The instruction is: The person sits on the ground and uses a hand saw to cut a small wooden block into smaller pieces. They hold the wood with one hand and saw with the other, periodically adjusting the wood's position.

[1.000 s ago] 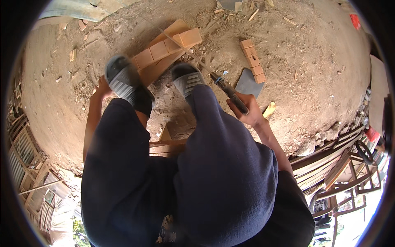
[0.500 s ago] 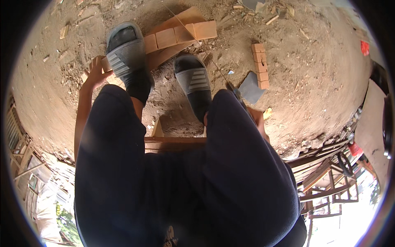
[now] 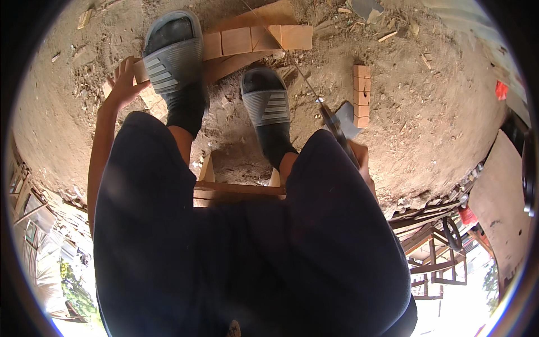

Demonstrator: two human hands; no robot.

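Observation:
A notched strip of wood point(image 3: 236, 41), marked across into block-like sections, lies at the far middle on a wider board point(image 3: 269, 14). My left foot, in a grey-black slide sandal point(image 3: 178, 59), presses on the strip. At its left end, my left hand point(image 3: 124, 84) is closed round the wood, thumb on the near side. My right hand point(image 3: 360, 159), partly hidden behind my right knee, grips the dark handle of a hand saw point(image 3: 333, 122). Its thin blade, seen nearly edge-on, runs up and left across the strip's right part.
A short sectioned wood piece point(image 3: 361, 95) lies on the dirt at right, beside a grey flat scrap point(image 3: 347, 115). My right sandal point(image 3: 265, 101) rests on the ground. Beneath me is a low wooden seat point(image 3: 240, 189). Wood chips are scattered about; a wooden frame point(image 3: 443, 258) stands lower right.
The saw and my right hand have moved forward, away from me, so more of the handle shows past my knee. My left hand stays at the strip's end. The view has shifted slightly.

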